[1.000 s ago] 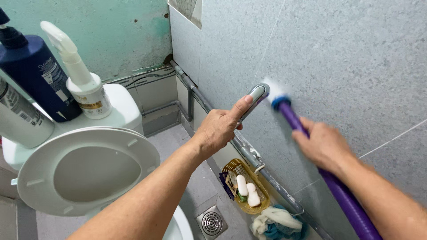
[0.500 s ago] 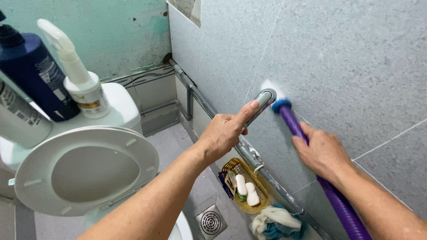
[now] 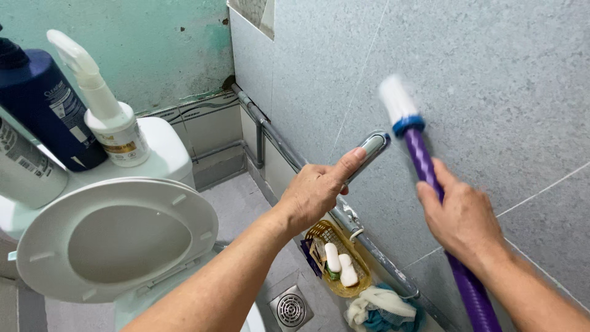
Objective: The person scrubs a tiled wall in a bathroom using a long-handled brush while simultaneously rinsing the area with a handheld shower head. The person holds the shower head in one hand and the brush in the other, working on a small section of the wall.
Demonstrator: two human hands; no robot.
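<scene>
My left hand point(image 3: 316, 189) grips a grey bidet sprayer point(image 3: 371, 147), thumb along its handle, nozzle aimed at the grey tiled wall point(image 3: 491, 74). My right hand point(image 3: 464, 218) holds the purple handle of a brush point(image 3: 424, 163). Its white bristle head point(image 3: 397, 100), blurred, with a blue collar, lies against the wall above and to the right of the sprayer.
A white toilet with its lid raised point(image 3: 117, 237) stands at left. On its tank are a dark blue pump bottle point(image 3: 43, 104), a white spray bottle point(image 3: 101, 104) and a grey can point(image 3: 24, 172). Below lie a yellow basket of soaps point(image 3: 337, 258), a floor drain point(image 3: 292, 307), a cloth point(image 3: 381, 304) and a wall pipe point(image 3: 276, 144).
The brush head has moved up and to the right along the wall. My left hand and the sprayer drifted slightly right and down.
</scene>
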